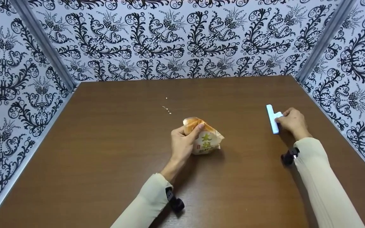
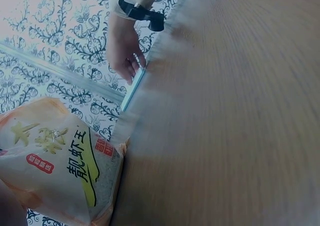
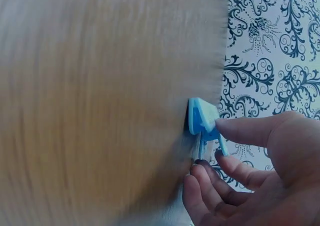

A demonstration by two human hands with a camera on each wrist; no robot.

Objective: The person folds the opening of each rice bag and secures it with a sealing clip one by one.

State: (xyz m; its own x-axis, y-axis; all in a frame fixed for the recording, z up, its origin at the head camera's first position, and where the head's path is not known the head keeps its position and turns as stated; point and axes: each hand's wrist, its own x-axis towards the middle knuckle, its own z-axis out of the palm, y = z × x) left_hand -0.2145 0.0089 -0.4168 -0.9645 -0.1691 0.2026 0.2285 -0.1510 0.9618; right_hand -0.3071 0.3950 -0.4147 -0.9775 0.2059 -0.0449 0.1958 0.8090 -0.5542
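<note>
My left hand (image 1: 182,144) grips a printed snack bag (image 1: 206,142) by its upper part, thumb across the front. The bag is cream and orange with green and black lettering, its printed front large in the left wrist view (image 2: 60,158). Over at the right, my right hand (image 1: 293,122) pinches the handle of a light blue bag clip (image 1: 272,119) between thumb and fingers. In the right wrist view the clip (image 3: 204,117) is seen end-on, close to the tabletop. Whether it touches the table I cannot tell.
A brown wooden table (image 1: 112,142) spreads beneath both hands. Several small white crumbs (image 1: 167,109) lie beyond the bag. Patterned walls (image 1: 169,38) enclose the table at the back and both sides, with grey metal strips (image 1: 44,44) at the corners.
</note>
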